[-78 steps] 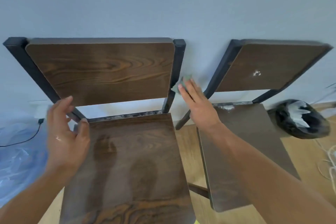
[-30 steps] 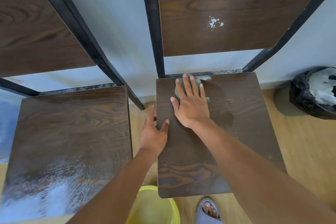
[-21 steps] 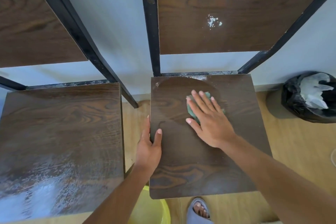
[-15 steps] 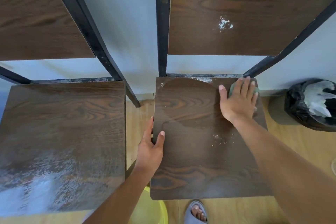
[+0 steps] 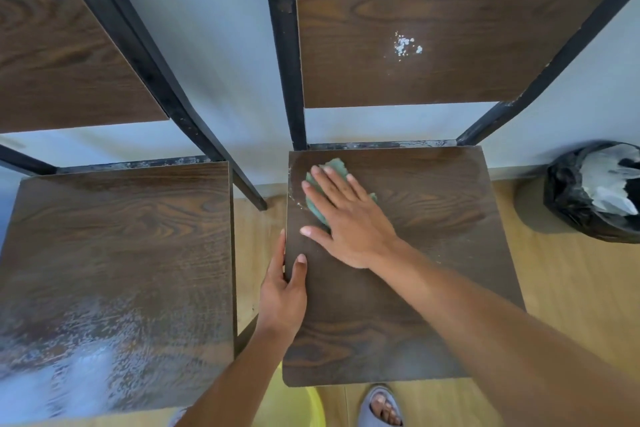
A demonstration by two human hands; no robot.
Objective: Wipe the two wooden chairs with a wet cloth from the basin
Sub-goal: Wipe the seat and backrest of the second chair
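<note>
Dark brown wood-grain chairs, teal cloth, yellow basin, black bag.

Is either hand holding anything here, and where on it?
The left hand grips the right chair seat by its left edge. The right hand presses the green cloth flat, not gripping it.

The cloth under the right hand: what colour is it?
Pale green; the cloth shows in the head view, pressed flat under the right hand.

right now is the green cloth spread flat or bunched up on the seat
Mostly flat: the cloth lies pressed under the right hand's open palm on the seat.
</note>
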